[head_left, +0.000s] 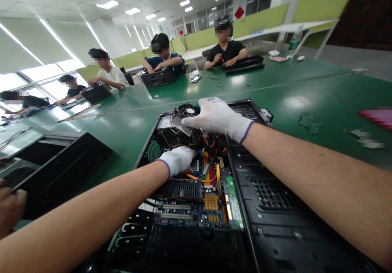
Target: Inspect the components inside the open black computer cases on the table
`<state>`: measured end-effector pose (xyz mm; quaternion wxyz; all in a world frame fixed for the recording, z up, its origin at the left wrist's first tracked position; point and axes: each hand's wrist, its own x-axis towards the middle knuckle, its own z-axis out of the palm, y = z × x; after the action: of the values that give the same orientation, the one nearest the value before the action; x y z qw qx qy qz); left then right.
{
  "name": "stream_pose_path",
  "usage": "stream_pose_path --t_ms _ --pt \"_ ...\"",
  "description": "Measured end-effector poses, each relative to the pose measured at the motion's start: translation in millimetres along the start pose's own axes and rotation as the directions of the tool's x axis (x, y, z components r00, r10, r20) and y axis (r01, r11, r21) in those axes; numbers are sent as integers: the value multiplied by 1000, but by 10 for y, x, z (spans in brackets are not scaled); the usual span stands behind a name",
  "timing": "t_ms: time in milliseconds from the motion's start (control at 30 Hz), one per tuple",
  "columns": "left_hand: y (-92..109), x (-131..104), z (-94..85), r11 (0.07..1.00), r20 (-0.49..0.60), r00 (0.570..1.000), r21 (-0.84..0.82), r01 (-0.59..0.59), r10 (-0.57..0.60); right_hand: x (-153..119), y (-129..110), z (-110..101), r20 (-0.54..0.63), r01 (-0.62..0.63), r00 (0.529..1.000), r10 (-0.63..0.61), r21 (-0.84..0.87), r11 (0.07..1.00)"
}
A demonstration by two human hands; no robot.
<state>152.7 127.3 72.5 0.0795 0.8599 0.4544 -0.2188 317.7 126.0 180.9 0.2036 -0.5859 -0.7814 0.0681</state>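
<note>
An open black computer case (269, 224) lies on its side in front of me, a blue motherboard (196, 218) showing inside. My right hand (214, 116), in a white knit glove, grips a CPU cooler (186, 110) with a black fan and metal fins, tilted above the far end of the case. Lower down, my gloved left hand (180, 160) reaches in over the board beside the CPU socket (195, 165); its fingertips are hidden. A green memory stick (208, 167) and an orange cable (218, 175) are close to it. Behind, the power supply (174, 136) shows its round fan grille.
Another black case (70, 171) stands on the green table (131, 120) at left, with another person's hand (10, 203) on it. Several people work on cases across the table. Clear plastic scraps (310, 123) and a pink item (378, 118) lie at right.
</note>
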Motion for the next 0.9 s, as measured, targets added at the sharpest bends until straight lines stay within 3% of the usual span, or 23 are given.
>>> stream_pose_path --t_ms 400,733,900 --pt "15 -3 7 1000 3 1000 10 21 -21 6 5 15 -7 22 1000 -22 0 1000" --pt "25 -3 -11 997 24 999 73 -32 31 -13 -15 9 25 29 999 -28 -45 999" --pt "67 -100 -128 996 29 1000 92 -7 5 -18 -6 13 64 57 996 -54 -43 997"
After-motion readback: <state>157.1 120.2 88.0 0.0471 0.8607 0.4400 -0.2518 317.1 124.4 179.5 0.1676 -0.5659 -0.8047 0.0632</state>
